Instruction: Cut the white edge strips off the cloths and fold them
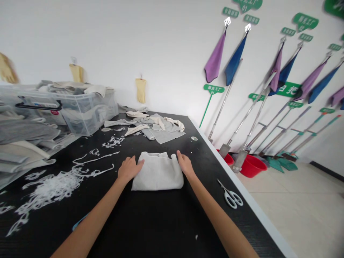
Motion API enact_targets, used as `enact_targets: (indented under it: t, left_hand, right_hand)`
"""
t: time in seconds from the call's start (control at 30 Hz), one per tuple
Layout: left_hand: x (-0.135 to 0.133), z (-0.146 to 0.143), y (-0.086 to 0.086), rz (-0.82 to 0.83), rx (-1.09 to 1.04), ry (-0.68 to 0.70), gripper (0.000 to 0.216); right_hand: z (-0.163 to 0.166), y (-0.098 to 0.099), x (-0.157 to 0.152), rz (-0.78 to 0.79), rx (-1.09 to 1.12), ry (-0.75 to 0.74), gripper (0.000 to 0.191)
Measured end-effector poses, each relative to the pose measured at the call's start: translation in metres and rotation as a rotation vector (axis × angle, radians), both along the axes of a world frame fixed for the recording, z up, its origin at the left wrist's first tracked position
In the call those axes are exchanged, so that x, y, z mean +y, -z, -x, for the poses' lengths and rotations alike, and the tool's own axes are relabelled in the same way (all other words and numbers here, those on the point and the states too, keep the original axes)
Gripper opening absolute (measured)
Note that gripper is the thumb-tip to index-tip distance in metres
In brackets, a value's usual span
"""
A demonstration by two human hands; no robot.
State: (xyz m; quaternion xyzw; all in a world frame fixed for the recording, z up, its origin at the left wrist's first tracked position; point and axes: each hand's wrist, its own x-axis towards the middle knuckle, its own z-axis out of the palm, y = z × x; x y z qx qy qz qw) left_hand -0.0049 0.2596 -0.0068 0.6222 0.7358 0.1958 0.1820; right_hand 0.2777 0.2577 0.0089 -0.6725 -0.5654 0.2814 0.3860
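Observation:
A folded white cloth (158,172) lies on the black table (150,222) in front of me. My left hand (129,168) rests on the cloth's left edge, fingers flat and together, thumb toward the cloth. My right hand (184,163) presses on its right upper corner, fingers stretched out. Neither hand grips anything.
White-handled scissors (230,195) lie near the table's right edge. White fabric trimmings (56,186) are heaped on the left. Grey and cream cloths (158,127) lie farther back, beside a clear plastic bin (80,109). Mops, coloured cloths and red basins (251,165) stand along the right wall.

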Motion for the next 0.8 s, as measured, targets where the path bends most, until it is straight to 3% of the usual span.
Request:
enact_targets:
  t: [0.17,0.33,0.47,0.6,0.8]
  left_hand:
    - [-0.009,-0.007,0.005,0.050,-0.047,0.100,0.082]
    - [-0.007,-0.012,0.004,0.090,-0.186,0.098,0.054]
    - [-0.014,-0.011,-0.001,0.192,-0.452,0.071,0.022]
    - [-0.024,-0.006,-0.013,0.298,-0.808,0.040,0.024]
    - [-0.034,0.005,-0.048,0.186,-1.207,0.066,0.024]
  right_hand:
    - [0.000,0.010,-0.029,0.076,-0.141,-0.032,0.063]
    - [0.027,0.015,-0.039,0.106,-0.088,-0.031,0.064]
    - [0.042,0.011,-0.042,0.115,0.108,0.004,0.052]
    - [0.046,0.009,-0.053,0.181,0.386,0.046,0.027]
    - [0.053,-0.010,-0.075,0.178,0.675,0.078,0.027]
